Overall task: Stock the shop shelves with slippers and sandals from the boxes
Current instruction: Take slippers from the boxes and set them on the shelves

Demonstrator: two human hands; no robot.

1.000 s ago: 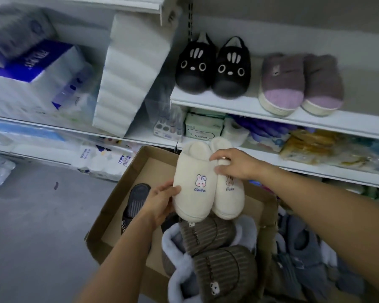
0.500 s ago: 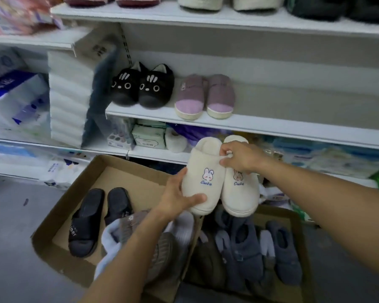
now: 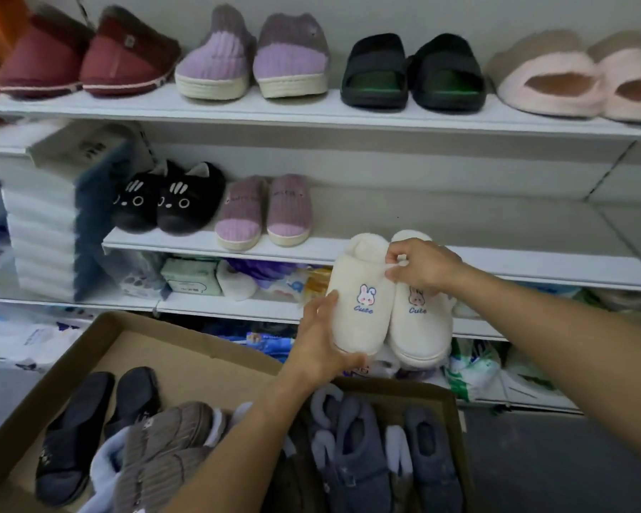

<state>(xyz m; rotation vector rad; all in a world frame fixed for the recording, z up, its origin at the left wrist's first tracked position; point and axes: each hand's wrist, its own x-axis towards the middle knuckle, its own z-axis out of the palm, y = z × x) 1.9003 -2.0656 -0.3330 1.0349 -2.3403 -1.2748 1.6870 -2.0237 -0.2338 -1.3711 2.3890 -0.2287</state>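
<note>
Nearest, two cardboard boxes (image 3: 186,349) hold dark sandals (image 3: 89,431), brown slippers (image 3: 163,449) and blue-grey slippers (image 3: 367,449). Above them the left hand (image 3: 322,338) grasps the toe of a cream bunny slipper pair (image 3: 389,305), held in the air in front of the middle shelf (image 3: 515,261), while the right hand (image 3: 422,268) pinches a white tie between the two. Beyond, that shelf carries black cat slippers (image 3: 167,201) and purple slippers (image 3: 263,212)

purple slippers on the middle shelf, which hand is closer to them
Right. The right hand pinches the white slippers just below-right of the purple slippers; the left hand holds them lower.
</note>
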